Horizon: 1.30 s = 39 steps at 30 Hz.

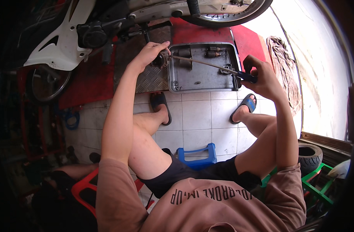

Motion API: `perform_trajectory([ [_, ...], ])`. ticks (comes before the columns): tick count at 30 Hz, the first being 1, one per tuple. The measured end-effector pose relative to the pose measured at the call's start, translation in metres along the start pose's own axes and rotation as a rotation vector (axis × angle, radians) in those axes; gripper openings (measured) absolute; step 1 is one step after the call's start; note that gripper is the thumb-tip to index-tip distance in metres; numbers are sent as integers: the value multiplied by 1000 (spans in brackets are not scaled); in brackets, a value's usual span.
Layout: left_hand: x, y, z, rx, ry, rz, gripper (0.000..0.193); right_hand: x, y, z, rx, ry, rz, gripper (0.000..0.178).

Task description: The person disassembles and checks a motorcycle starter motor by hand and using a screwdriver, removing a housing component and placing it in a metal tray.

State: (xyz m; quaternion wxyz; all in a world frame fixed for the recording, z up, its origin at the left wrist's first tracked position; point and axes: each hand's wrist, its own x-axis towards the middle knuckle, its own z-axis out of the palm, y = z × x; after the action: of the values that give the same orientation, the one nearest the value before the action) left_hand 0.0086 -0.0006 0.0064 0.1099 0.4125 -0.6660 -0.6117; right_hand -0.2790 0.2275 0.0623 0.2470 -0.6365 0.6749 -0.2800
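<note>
My left hand is closed around a dark, round metal engine part just off the left edge of a grey metal tray. In my right hand, at the tray's right side, is a long screwdriver with a dark blue handle. Its shaft slants across above the tray, and its tip meets the part in my left hand; the exact contact is too small to tell. Inside the tray lie a metal cylinder, dark cylindrical pieces and a small metal part.
A motorcycle stands across the far side, above a red platform with a patterned metal plate. A crumpled cloth lies at the right. Nearer are a blue plastic stool, a tyre and another person's leg.
</note>
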Motion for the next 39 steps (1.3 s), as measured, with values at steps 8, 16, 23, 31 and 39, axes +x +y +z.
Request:
perform_trajectory([
  [8,3,3,8,-50,16,30,45,9,27,-10,-187,-28,104,11],
  [16,8,4,16,-9,73,-24,46,10,35,-14,-66,28,1,15],
  [23,8,13,20,-63,23,2,38,10,40,-19,-113,-25,13,22],
  [31,-9,13,17,-214,-249,186,25,25,70,-35,-103,-58,-10,23],
  [39,-17,6,11,-154,-176,188,20,23,56,-28,-21,5,-141,26],
])
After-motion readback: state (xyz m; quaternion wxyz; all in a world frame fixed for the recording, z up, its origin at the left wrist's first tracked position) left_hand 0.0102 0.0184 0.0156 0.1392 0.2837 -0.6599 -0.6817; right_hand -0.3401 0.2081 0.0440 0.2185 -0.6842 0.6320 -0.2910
